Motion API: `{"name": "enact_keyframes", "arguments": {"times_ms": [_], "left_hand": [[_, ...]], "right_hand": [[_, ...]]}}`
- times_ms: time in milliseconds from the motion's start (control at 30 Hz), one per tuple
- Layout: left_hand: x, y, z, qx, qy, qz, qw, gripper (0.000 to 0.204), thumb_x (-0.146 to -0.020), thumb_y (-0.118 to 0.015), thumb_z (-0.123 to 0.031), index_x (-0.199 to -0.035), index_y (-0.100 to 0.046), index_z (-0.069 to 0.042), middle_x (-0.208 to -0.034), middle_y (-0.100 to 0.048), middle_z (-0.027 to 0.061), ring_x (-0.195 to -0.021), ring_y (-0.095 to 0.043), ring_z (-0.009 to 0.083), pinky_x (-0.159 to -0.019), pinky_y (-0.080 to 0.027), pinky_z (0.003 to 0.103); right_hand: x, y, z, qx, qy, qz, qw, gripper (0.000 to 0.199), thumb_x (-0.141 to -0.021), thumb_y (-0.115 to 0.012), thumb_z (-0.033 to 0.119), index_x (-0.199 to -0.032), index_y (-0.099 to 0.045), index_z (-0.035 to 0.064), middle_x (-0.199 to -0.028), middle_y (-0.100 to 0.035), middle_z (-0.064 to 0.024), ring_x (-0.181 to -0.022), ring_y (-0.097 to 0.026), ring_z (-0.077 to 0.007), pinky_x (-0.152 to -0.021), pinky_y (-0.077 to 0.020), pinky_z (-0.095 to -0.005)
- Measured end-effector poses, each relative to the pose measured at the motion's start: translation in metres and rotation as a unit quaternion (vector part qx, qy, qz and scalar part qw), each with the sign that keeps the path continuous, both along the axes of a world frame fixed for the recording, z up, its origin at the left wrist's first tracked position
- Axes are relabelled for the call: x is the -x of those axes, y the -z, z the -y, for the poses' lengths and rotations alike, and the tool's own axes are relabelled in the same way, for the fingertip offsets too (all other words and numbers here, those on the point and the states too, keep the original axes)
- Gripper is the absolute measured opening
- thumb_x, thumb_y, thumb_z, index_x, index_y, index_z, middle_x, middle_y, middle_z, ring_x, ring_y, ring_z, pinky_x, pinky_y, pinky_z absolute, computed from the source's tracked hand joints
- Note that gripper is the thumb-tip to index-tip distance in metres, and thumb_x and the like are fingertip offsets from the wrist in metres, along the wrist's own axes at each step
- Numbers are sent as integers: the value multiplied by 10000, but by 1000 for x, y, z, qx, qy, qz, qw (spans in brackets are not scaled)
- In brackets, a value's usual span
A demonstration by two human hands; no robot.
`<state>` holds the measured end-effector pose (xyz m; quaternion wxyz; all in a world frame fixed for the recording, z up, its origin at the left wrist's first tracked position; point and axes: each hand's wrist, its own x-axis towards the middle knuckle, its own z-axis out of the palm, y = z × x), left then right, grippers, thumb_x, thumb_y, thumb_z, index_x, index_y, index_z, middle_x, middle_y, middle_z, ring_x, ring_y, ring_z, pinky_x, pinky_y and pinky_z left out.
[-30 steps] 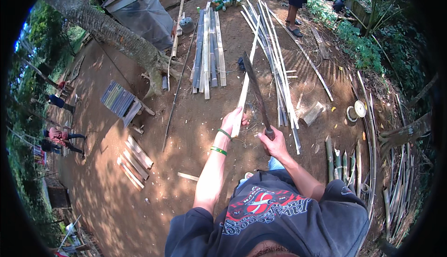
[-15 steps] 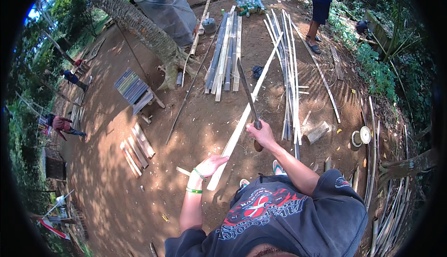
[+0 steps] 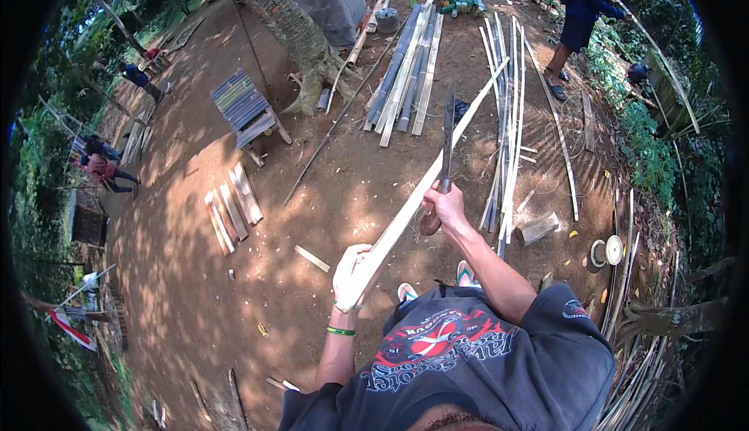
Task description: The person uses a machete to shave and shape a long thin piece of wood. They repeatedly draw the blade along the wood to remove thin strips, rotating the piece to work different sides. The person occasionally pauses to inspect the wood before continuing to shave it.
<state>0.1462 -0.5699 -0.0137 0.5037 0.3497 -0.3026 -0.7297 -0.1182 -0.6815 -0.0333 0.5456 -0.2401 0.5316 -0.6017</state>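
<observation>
A long pale bamboo strip (image 3: 409,209) slants from near my body up to the far right. My left hand (image 3: 349,276) is closed around its near end, with a green band and a thin bracelet on the wrist. In my right hand (image 3: 446,206) is a machete (image 3: 448,138), gripped by its dark brown handle, the blade pointing away from me. The blade stands next to the strip's middle and overlaps it in view; whether they touch I cannot tell. The palm side of my right hand is hidden.
Bamboo slats (image 3: 406,80) and thin strips (image 3: 511,127) lie ahead on the dirt. A cut log (image 3: 538,229) and a spool (image 3: 613,250) are at right. Short boards (image 3: 234,209) and a slatted bench (image 3: 242,103) are left. Another person (image 3: 581,6) stands far right with a long strip.
My left hand has gone from lying with fingers outstretched against the strip to gripping its near end. The machete blade has swung more upright. The whole view has shifted slightly.
</observation>
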Motion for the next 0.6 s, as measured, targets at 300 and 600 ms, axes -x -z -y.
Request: {"name": "enact_keyframes", "arguments": {"times_ms": [300,600], "left_hand": [[-12,-88,-7,256,-69,240,934,849,-727,-806,-95,-1453,-378,4,-1329,-541,164,-1246,-535,273,-1079,-421,411],[-11,-103,16,385,-7,308,870,1097,-511,-985,-361,-1384,-445,25,-1357,-520,150,-1229,-552,274,-1044,-455,407]], "right_hand": [[10,-60,10,21,35,10,999,152,-806,-657,-37,-862,-534,31,-788,-592,-42,-651,-631,-143,-604,-570,-275],[-6,-65,9,13,25,22,999,138,-808,-669,-35,-879,-561,13,-807,-623,-50,-658,-652,-139,-588,-572,-258]]}}
